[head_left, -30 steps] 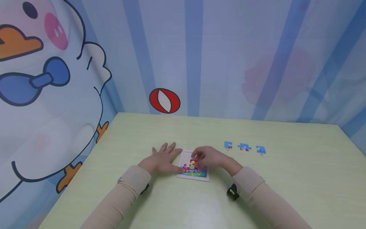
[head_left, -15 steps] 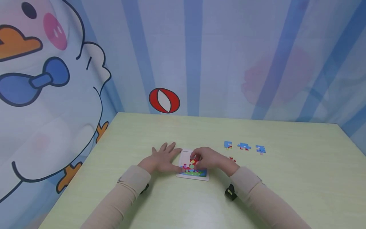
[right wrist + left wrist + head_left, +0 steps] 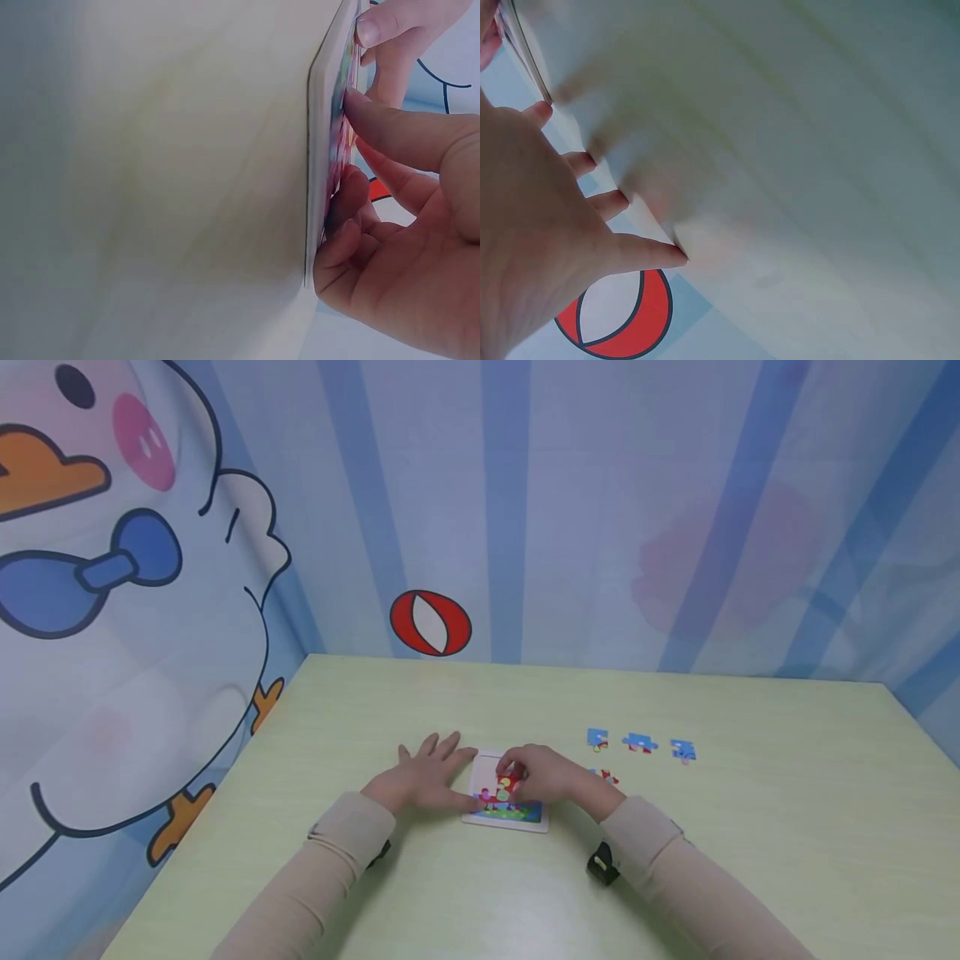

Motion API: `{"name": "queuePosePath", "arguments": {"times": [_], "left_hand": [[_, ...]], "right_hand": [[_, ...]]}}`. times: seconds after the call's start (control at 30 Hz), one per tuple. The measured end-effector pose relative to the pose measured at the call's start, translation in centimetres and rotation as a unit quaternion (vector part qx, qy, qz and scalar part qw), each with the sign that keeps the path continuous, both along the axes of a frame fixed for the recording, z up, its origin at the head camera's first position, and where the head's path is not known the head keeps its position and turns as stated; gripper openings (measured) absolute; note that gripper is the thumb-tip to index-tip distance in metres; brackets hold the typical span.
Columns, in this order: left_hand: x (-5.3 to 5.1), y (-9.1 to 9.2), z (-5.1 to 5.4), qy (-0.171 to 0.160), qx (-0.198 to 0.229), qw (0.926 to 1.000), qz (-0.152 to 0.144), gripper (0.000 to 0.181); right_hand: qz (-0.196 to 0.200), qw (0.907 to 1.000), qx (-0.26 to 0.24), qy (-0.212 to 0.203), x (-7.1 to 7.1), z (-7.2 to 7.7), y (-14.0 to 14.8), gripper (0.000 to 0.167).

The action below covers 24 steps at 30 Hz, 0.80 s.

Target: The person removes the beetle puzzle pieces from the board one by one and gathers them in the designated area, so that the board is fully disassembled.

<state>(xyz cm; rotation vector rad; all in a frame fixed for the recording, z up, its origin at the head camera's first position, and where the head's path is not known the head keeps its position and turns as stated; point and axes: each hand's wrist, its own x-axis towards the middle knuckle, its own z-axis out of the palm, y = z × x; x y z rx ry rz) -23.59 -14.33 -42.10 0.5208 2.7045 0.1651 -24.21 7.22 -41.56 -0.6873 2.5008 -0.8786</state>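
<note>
A small jigsaw puzzle in a pale tray (image 3: 504, 827) lies flat on the table, its lower part filled with a colourful picture. My left hand (image 3: 423, 781) rests at the tray's left side, fingers spread; its thumb lies over the lower left of the picture, and the index fingertip touches the upper left corner. Over the right half, my right hand (image 3: 550, 774) pinches a red puzzle piece (image 3: 507, 783) between thumb and fingers, at the picture's top edge. The fingers partly hide that piece. In the right wrist view, the right thumb (image 3: 397, 135) touches the puzzle's surface.
Three loose pieces lie in a row right of the tray: a left one (image 3: 597, 738), a middle one (image 3: 640, 742) and a right one (image 3: 683, 751). Another red and blue piece (image 3: 609, 777) is partly hidden behind the right wrist. A printed curtain (image 3: 585, 527) hangs behind the table.
My right hand and forearm have shifted slightly left, uncovering part of a loose piece behind the wrist. The left hand has stayed in place on the tray.
</note>
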Motion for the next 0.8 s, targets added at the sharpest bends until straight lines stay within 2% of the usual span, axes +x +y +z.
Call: {"name": "queuePosePath", "arguments": {"times": [0.3,0.8], "left_hand": [[0.24,0.14,0.41,-0.004,0.004,1.0000,-0.001,0.084],[0.09,0.02,0.14,0.001,0.002,1.0000,0.000,0.086]], "right_hand": [[-0.003,1.0000,0.008,-0.003,0.04,-0.18,-0.05,0.032],[-0.015,0.9997,0.016,-0.004,0.08,-0.29,-0.06,0.031]]}}
